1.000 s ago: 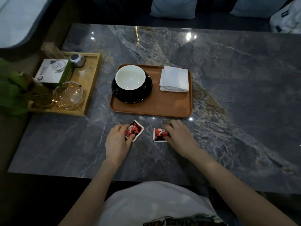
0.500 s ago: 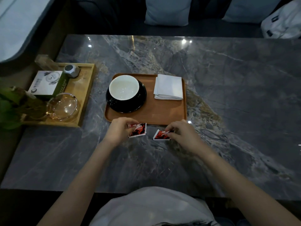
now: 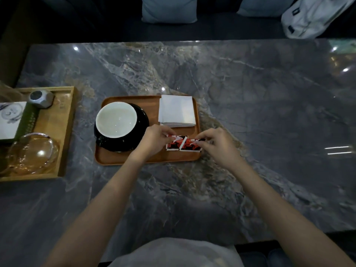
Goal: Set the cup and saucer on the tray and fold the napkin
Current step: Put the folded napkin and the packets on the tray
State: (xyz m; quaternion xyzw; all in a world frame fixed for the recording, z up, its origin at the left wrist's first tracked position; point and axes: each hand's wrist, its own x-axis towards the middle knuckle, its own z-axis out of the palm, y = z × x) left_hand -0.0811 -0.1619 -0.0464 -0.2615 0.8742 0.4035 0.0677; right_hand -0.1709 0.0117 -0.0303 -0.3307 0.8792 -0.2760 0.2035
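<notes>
A white cup (image 3: 116, 119) sits on a black saucer (image 3: 142, 120) at the left of the brown tray (image 3: 119, 160). A folded white napkin (image 3: 176, 110) lies at the tray's back right corner. My left hand (image 3: 155, 138) pinches a red sachet (image 3: 172, 145) over the tray's front right part. My right hand (image 3: 215, 142) pinches a second red sachet (image 3: 190, 146) right beside the first. Both sachets touch or hover just above the tray floor; I cannot tell which.
A light wooden tray (image 3: 66, 132) at the left holds a glass ashtray (image 3: 32, 153), a white and green box (image 3: 13, 120) and a silver object (image 3: 41, 98). Cushions (image 3: 169, 9) and a white bag (image 3: 312, 16) lie beyond the marble table (image 3: 269, 112).
Both hands lifted the two red sachets off the table in front of the tray and carried them forward over the tray's front right part, bringing them side by side.
</notes>
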